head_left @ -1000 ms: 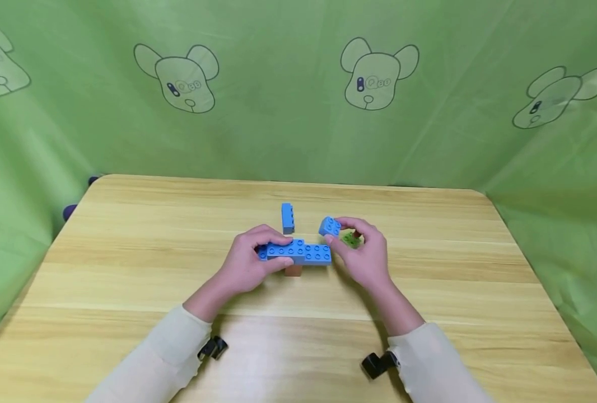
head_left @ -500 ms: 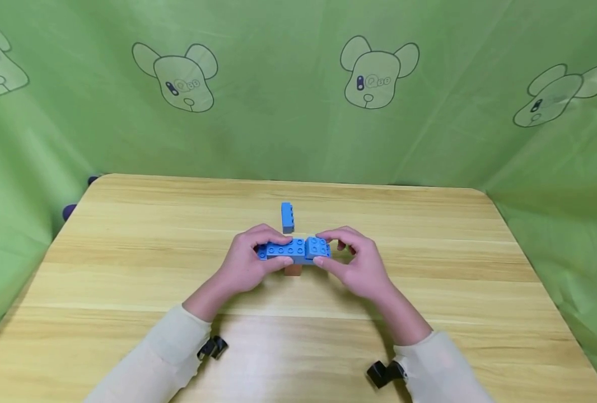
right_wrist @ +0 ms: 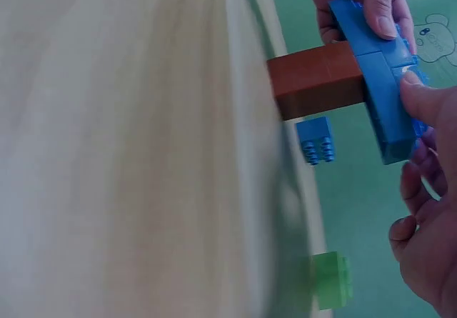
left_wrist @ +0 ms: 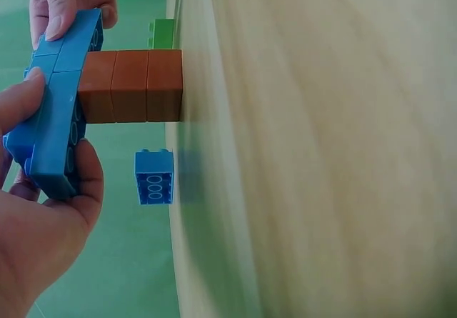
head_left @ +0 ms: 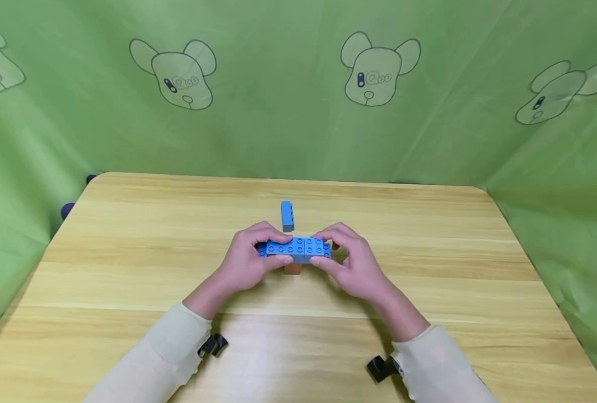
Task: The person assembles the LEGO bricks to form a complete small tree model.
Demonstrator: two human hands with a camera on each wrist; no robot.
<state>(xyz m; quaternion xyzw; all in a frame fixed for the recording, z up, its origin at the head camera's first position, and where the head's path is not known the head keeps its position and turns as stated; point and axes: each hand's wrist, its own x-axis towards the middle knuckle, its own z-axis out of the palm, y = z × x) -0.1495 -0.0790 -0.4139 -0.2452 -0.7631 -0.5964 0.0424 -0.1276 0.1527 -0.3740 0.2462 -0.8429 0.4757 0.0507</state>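
Observation:
A T-shaped build stands upright on the table: a column of brown toy bricks (left_wrist: 130, 86) carries two layers of blue ones. My left hand (head_left: 243, 260) grips the left end of the blue layers, its thumb along the near side of the long upper blue brick (head_left: 285, 249). On the right, my right hand (head_left: 354, 266) pinches a short blue brick (head_left: 314, 247) between thumb and fingers. That brick sits on the lower blue layer (head_left: 327, 250), flush against the long one, with studs of the lower layer showing beyond it. The right hand's palm side is hidden in the head view.
Behind the build, a loose blue brick (head_left: 287, 216) lies on its side on the wooden table (head_left: 429, 240). A green brick (right_wrist: 330, 281) stands beyond the right hand, hidden in the head view. Green printed cloth (head_left: 278, 112) hangs around the table.
The right hand has brought the short blue brick left and down onto the lower layer. Its slight tilt and the gap to the long brick are gone. The left hand stays in place.

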